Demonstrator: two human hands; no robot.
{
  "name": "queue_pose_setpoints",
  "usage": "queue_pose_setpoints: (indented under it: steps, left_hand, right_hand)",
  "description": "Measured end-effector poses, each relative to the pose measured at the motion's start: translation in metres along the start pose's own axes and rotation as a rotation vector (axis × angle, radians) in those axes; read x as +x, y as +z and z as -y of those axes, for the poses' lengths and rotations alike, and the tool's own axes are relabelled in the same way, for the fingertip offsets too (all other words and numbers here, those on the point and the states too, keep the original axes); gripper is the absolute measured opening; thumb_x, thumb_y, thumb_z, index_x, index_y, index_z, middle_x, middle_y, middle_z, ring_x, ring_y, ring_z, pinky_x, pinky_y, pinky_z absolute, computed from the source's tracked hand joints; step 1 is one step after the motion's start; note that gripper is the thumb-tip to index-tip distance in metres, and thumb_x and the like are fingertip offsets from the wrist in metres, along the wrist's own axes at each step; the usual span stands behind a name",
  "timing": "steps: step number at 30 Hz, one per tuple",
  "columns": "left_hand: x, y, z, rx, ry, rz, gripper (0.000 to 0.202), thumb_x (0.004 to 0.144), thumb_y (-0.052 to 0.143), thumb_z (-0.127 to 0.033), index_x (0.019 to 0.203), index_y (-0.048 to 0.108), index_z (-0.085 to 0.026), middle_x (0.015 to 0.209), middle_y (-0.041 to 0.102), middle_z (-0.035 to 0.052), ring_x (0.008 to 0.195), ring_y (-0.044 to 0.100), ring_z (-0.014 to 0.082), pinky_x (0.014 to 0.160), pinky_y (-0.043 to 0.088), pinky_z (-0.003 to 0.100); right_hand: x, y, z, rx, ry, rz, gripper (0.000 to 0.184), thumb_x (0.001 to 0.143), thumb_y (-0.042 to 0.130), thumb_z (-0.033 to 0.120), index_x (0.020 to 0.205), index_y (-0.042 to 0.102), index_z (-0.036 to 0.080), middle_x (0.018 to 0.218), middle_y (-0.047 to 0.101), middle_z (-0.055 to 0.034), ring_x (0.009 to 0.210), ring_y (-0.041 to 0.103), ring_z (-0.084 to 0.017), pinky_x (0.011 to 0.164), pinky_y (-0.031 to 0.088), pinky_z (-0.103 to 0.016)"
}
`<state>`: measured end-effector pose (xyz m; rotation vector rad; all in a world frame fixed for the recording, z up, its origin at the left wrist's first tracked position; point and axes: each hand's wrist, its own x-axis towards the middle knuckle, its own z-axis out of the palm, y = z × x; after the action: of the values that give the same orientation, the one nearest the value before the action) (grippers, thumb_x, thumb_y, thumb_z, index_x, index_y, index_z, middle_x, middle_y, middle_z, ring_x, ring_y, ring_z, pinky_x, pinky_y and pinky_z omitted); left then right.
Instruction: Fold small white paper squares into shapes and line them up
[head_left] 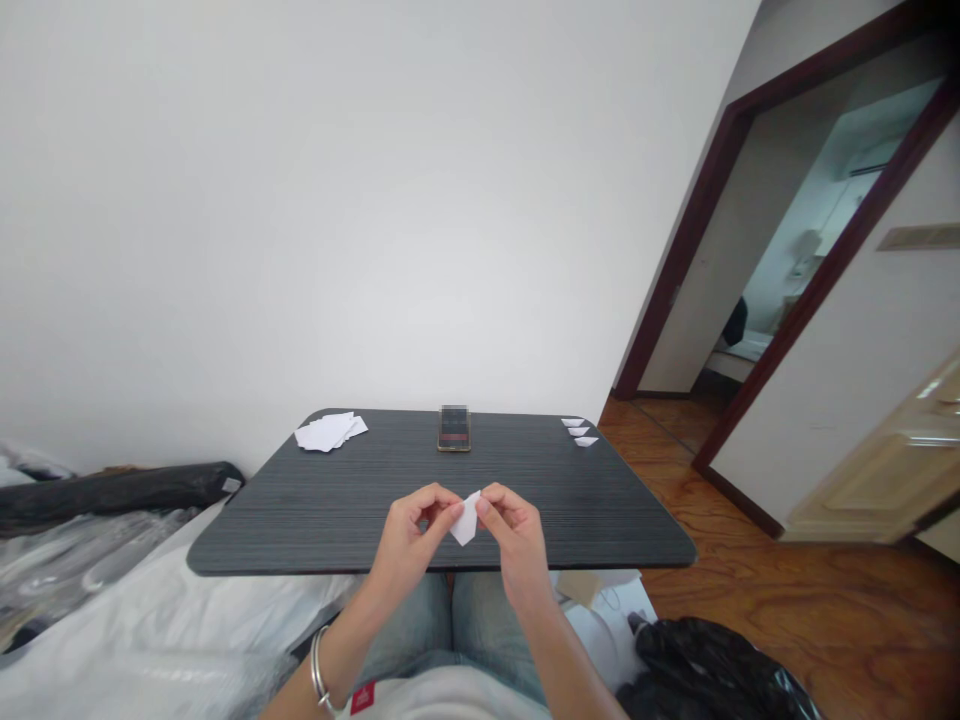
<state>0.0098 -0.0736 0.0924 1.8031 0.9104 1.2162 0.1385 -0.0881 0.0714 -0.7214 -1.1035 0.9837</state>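
Note:
A small folded piece of white paper (466, 524) is held up over the near edge of the dark table, between both hands. My left hand (421, 530) pinches its left side with thumb and forefinger. On the other side, my right hand (514, 528) grips the upper right corner in a like pinch. The paper tapers to a point at the bottom. At the table's far left lies a loose stack of white paper sheets (330, 432). Three small folded white paper pieces (578, 431) sit in a column at the far right.
A phone (454, 428) stands at the back middle of the black wood-grain table (360, 490), against the white wall. Plastic-wrapped bundles (112, 580) lie to the left. A black plastic bag (712, 670) and a white box (611, 620) are at the lower right.

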Motion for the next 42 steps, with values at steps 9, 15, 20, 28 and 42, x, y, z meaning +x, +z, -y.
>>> queue_pose_setpoints:
  steps: [9,15,20,28,42]
  left_hand:
    - [-0.001,-0.002,-0.005,0.058,0.012,0.024,0.022,0.075,0.054,-0.029,0.064,0.062,-0.012,0.055,0.055,0.0007,0.053,0.045,0.0113,0.052,0.034,0.02]
    - [-0.001,0.002,-0.005,0.018,0.008,0.036,0.023,0.075,0.054,-0.031,0.064,0.06,-0.012,0.056,0.053,0.0002,0.054,0.045,0.011,0.052,0.034,0.02]
    - [-0.002,0.007,-0.003,-0.059,-0.051,0.047,0.024,0.075,0.054,-0.034,0.066,0.058,-0.012,0.054,0.052,-0.0009,0.051,0.043,0.0098,0.05,0.033,0.019]
    - [0.001,0.004,-0.003,-0.163,-0.107,0.144,0.027,0.074,0.055,-0.036,0.062,0.053,-0.012,0.053,0.049,-0.001,0.05,0.043,0.009,0.048,0.033,0.019]
    - [0.003,0.007,0.0,-0.171,-0.12,0.191,0.027,0.074,0.056,-0.035,0.061,0.052,-0.012,0.052,0.044,-0.0028,0.05,0.038,0.0078,0.048,0.03,0.019]
  right_hand:
    - [0.0,0.0,0.005,0.007,-0.022,0.025,0.024,0.071,0.06,0.03,0.055,0.049,0.016,0.055,0.04,0.0038,0.051,0.037,-0.009,0.048,0.031,-0.022]
    - [-0.004,0.003,0.005,-0.065,-0.121,-0.074,0.024,0.072,0.058,0.027,0.054,0.047,0.016,0.058,0.039,0.0034,0.054,0.037,-0.01,0.051,0.032,-0.022]
    - [-0.006,0.004,0.001,-0.072,-0.097,-0.095,0.024,0.075,0.056,0.028,0.055,0.047,0.016,0.058,0.038,0.0037,0.054,0.036,-0.01,0.051,0.031,-0.022]
    - [0.001,-0.003,0.004,-0.079,-0.065,-0.023,0.022,0.072,0.058,0.03,0.057,0.055,0.015,0.053,0.039,0.0041,0.049,0.033,-0.008,0.046,0.028,-0.021]
    - [-0.004,-0.002,-0.005,-0.257,-0.255,-0.186,0.024,0.074,0.055,0.025,0.054,0.045,0.017,0.056,0.037,0.004,0.052,0.036,-0.01,0.049,0.029,-0.022]
